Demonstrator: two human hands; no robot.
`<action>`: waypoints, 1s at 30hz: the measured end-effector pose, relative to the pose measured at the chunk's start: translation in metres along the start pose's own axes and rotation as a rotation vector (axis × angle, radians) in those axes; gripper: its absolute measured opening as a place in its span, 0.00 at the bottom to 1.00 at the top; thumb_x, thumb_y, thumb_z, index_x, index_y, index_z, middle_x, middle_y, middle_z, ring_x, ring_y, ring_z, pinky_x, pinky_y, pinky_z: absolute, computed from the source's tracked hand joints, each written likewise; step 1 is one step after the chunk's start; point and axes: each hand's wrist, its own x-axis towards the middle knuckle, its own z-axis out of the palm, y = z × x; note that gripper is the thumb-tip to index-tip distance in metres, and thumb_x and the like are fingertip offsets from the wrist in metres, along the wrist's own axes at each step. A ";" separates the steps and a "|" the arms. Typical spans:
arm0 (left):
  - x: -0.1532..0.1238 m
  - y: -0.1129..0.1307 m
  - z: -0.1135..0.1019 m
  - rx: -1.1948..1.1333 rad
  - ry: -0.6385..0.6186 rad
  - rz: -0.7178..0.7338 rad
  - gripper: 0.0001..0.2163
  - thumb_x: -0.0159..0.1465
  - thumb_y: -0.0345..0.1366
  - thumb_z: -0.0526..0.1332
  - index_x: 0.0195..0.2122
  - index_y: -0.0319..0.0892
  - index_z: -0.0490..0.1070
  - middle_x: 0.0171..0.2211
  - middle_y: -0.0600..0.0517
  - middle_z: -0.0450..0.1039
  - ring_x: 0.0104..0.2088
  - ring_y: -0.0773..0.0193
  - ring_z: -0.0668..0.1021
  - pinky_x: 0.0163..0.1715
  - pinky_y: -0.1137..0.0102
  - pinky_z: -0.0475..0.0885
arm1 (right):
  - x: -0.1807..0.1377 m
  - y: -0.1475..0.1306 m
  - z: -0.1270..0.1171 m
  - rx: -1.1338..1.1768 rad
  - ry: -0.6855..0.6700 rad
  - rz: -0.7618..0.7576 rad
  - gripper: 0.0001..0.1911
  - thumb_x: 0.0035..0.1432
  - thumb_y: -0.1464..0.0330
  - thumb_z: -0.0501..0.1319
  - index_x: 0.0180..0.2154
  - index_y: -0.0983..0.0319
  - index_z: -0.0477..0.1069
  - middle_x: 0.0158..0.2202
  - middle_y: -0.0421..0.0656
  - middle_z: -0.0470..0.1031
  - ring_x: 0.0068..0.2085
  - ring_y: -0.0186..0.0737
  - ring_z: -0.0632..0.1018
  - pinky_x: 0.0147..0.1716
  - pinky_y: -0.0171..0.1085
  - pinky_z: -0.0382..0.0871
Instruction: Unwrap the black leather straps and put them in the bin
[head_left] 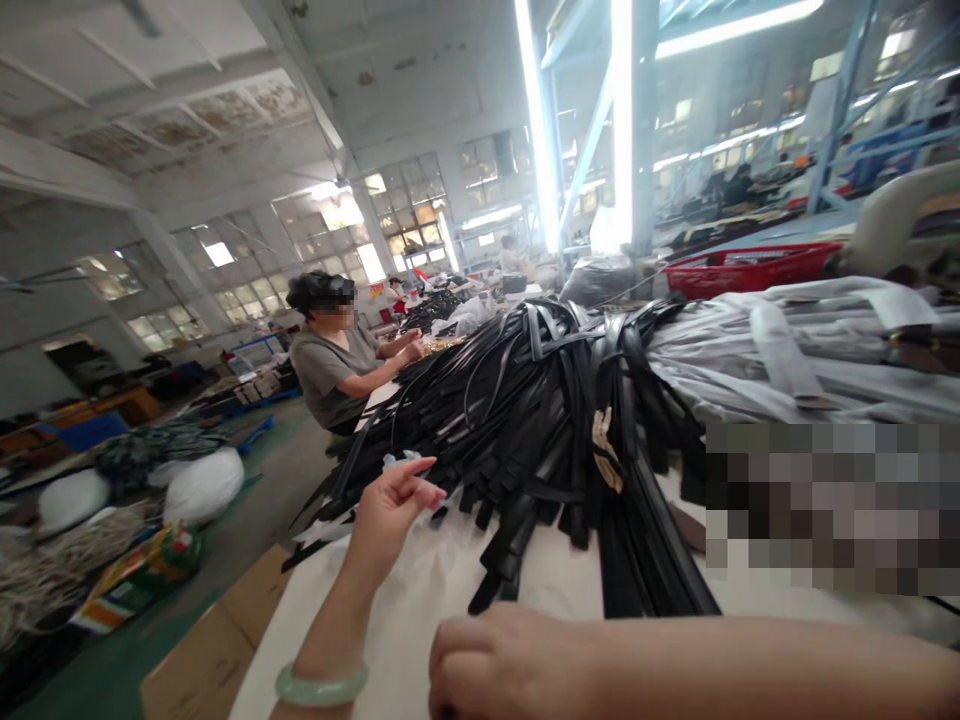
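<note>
My left hand (393,503), below a pale green bangle (322,685), is raised over the near left of the white table (420,580). Its index finger points out to the right, apart from the thumb, and I see nothing held. Behind it lies a bit of clear bluish plastic (405,459). My right hand (499,655) is curled closed low at the table's near side; what its fingers hold, if anything, is hidden. Beyond both hands spreads a big heap of black leather-like straps (517,400), some hanging toward me. A beige tie (606,450) lies on one bundle.
White-wrapped straps (750,340) are piled at right, before a red basket (750,268). Across the heap's left end a person (334,360) works with both hands. A cardboard box (217,640) stands beside the table at left. White sacks (204,485) lie on the floor.
</note>
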 end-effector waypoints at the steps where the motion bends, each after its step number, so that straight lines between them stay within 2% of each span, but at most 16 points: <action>1: 0.003 -0.005 0.004 -0.020 -0.002 -0.018 0.21 0.55 0.39 0.66 0.48 0.35 0.71 0.26 0.50 0.78 0.28 0.61 0.79 0.36 0.65 0.75 | 0.000 0.004 -0.018 0.092 0.142 0.126 0.08 0.65 0.68 0.50 0.37 0.62 0.65 0.35 0.42 0.72 0.31 0.34 0.72 0.28 0.31 0.65; 3: 0.006 -0.013 0.013 -0.053 0.000 -0.050 0.21 0.53 0.37 0.68 0.47 0.35 0.71 0.26 0.50 0.78 0.27 0.61 0.79 0.34 0.66 0.75 | 0.000 0.021 -0.054 0.170 0.481 0.488 0.08 0.65 0.70 0.47 0.36 0.62 0.63 0.31 0.41 0.70 0.30 0.34 0.71 0.29 0.32 0.65; 4: 0.006 -0.016 0.017 -0.067 0.005 -0.063 0.21 0.53 0.37 0.68 0.47 0.36 0.71 0.28 0.50 0.78 0.26 0.62 0.79 0.33 0.66 0.75 | 0.000 0.034 -0.071 0.184 0.611 0.636 0.07 0.65 0.70 0.47 0.39 0.62 0.62 0.28 0.39 0.68 0.27 0.33 0.70 0.27 0.32 0.64; 5: 0.006 -0.017 0.020 -0.077 0.013 -0.075 0.21 0.52 0.37 0.69 0.47 0.36 0.71 0.30 0.50 0.78 0.26 0.62 0.79 0.33 0.67 0.75 | 0.000 0.048 -0.084 0.158 0.658 0.737 0.05 0.63 0.71 0.50 0.40 0.62 0.63 0.26 0.37 0.67 0.26 0.33 0.69 0.26 0.31 0.63; 6: 0.005 -0.018 0.023 -0.086 0.026 -0.087 0.21 0.51 0.37 0.69 0.46 0.38 0.72 0.32 0.50 0.77 0.26 0.63 0.80 0.32 0.68 0.75 | 0.000 0.061 -0.092 0.137 0.639 0.795 0.04 0.60 0.71 0.54 0.38 0.63 0.65 0.25 0.36 0.66 0.26 0.32 0.68 0.26 0.31 0.62; 8: 0.002 -0.018 0.029 -0.090 0.048 -0.113 0.20 0.50 0.36 0.70 0.44 0.40 0.73 0.33 0.54 0.73 0.26 0.64 0.80 0.31 0.69 0.75 | -0.002 0.079 -0.095 0.253 0.483 0.899 0.07 0.54 0.70 0.61 0.37 0.64 0.69 0.23 0.35 0.66 0.23 0.30 0.67 0.22 0.29 0.60; 10: -0.002 -0.016 0.034 -0.080 0.063 -0.136 0.19 0.49 0.37 0.71 0.43 0.41 0.74 0.32 0.57 0.69 0.26 0.65 0.80 0.29 0.71 0.74 | -0.004 0.086 -0.084 0.498 0.299 0.999 0.14 0.52 0.65 0.64 0.40 0.64 0.71 0.18 0.32 0.64 0.18 0.28 0.65 0.16 0.28 0.57; 12: -0.006 -0.014 0.038 -0.063 0.066 -0.150 0.19 0.48 0.37 0.71 0.43 0.42 0.74 0.31 0.58 0.68 0.26 0.65 0.80 0.29 0.72 0.75 | -0.006 0.083 -0.070 0.684 0.226 1.054 0.17 0.53 0.62 0.65 0.44 0.63 0.72 0.15 0.30 0.62 0.14 0.27 0.62 0.13 0.26 0.55; 16: -0.012 -0.009 0.045 -0.036 0.043 -0.176 0.18 0.48 0.37 0.70 0.41 0.43 0.74 0.30 0.57 0.70 0.26 0.64 0.80 0.29 0.72 0.75 | -0.009 0.075 -0.058 0.755 0.220 1.043 0.09 0.55 0.66 0.63 0.36 0.65 0.75 0.14 0.31 0.63 0.13 0.24 0.61 0.12 0.25 0.55; 20: -0.016 -0.009 0.049 -0.002 0.026 -0.157 0.16 0.47 0.37 0.70 0.38 0.43 0.74 0.30 0.55 0.74 0.27 0.60 0.81 0.30 0.69 0.77 | -0.011 0.074 -0.058 0.887 0.191 1.038 0.10 0.57 0.65 0.61 0.36 0.65 0.74 0.13 0.31 0.63 0.13 0.25 0.61 0.11 0.25 0.54; 23: -0.018 -0.013 0.049 0.059 -0.011 -0.136 0.15 0.49 0.39 0.69 0.38 0.43 0.75 0.30 0.53 0.76 0.27 0.59 0.81 0.30 0.69 0.76 | -0.012 0.070 -0.058 0.844 0.193 1.044 0.07 0.55 0.67 0.62 0.34 0.65 0.73 0.14 0.30 0.63 0.13 0.24 0.61 0.12 0.24 0.54; 26: -0.020 -0.016 0.048 0.154 -0.052 -0.048 0.12 0.58 0.43 0.64 0.40 0.45 0.75 0.32 0.51 0.77 0.27 0.59 0.81 0.29 0.69 0.75 | -0.013 0.066 -0.056 0.777 0.180 1.093 0.04 0.54 0.70 0.62 0.30 0.65 0.71 0.13 0.30 0.63 0.14 0.23 0.61 0.12 0.24 0.53; 30: -0.020 -0.019 0.047 0.307 -0.061 0.096 0.10 0.61 0.44 0.61 0.38 0.47 0.77 0.37 0.50 0.79 0.37 0.56 0.80 0.36 0.69 0.73 | -0.015 0.066 -0.056 0.773 0.210 1.142 0.03 0.55 0.71 0.61 0.30 0.64 0.69 0.12 0.29 0.61 0.13 0.24 0.60 0.12 0.24 0.51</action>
